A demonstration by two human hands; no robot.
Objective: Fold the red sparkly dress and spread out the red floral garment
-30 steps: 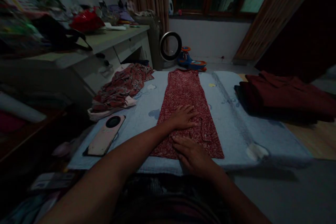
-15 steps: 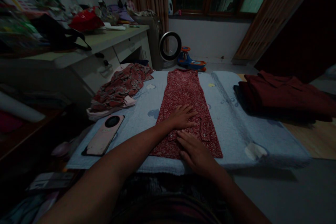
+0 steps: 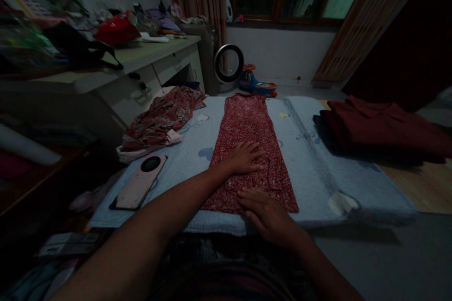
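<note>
On the pale-blue cover point(image 3: 303, 188), the red speckled garment point(image 3: 243, 120) is lying beneath the left hand point(image 3: 244, 157) and right hand point(image 3: 263, 209) (fingers extended, grasping nothing), with light, even pressure probably serving best.

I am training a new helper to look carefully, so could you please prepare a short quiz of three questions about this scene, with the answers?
1. Which is placed farther from the person's body: the left hand or the right hand?

2. True or false: the phone lies to the left of the red patterned garment.

3. Where are the folded clothes?
a) under the phone
b) to the right of the red patterned garment
c) under the left hand

Key: 1. The left hand. 2. True. 3. b.
</note>
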